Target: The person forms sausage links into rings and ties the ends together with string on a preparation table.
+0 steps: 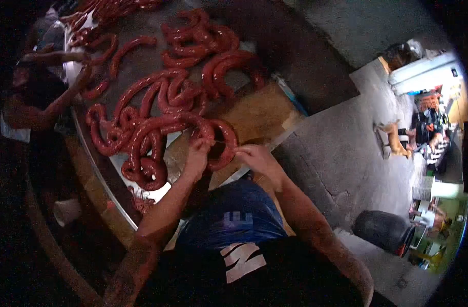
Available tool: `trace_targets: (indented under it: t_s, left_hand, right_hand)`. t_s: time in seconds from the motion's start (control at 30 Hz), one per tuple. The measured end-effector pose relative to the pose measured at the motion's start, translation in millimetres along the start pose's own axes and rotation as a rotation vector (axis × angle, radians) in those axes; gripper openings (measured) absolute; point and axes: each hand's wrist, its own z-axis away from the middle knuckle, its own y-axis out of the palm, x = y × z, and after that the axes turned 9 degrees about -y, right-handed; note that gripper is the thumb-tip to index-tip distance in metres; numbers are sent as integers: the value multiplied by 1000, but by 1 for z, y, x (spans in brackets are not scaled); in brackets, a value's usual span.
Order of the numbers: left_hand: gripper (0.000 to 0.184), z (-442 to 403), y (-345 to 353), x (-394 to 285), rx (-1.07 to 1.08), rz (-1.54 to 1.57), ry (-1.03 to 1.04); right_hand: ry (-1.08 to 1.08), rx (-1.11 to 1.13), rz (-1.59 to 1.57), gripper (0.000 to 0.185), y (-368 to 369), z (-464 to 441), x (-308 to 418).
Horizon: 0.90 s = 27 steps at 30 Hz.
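Long links of red sausage [162, 123] lie coiled on a dark table and over a brown board [252, 115] near its edge. My left hand [199, 151] is closed at the near end of one loop, fingers pinched on the sausage. Across that loop, my right hand [254, 156] has its fingers pressed together beside the curved sausage [228, 143]. A thin strand, perhaps string, seems to run between the two hands. What the right fingertips hold is too small to name.
Another person's arms [65, 102] reach over the table's left side. More sausage coils [198, 41] lie at the far side. A dark barrel [380, 230] and a brown dog [395, 139] are on the concrete floor at right. A white cup [66, 211] is lower left.
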Motion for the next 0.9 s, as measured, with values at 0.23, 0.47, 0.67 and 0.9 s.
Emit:
trace_targets:
  t_s: [0.23, 0.47, 0.67, 0.9]
  left_hand:
    - [23, 12, 11, -17, -134, -186, -256]
    - [21, 6, -1, -2, 68, -528, -44]
    - [21, 14, 13, 11, -62, -436, -46]
    - [22, 18, 30, -19, -204, -217, -196]
  right_hand:
    - [-1, -510, -1467, 27, 40, -74, 45]
    - [-149, -956, -1606, 20, -17, -36, -52]
    - [-427, -522, 414, 33, -1, -48, 44]
    - [166, -270, -468, 30, 73, -36, 19]
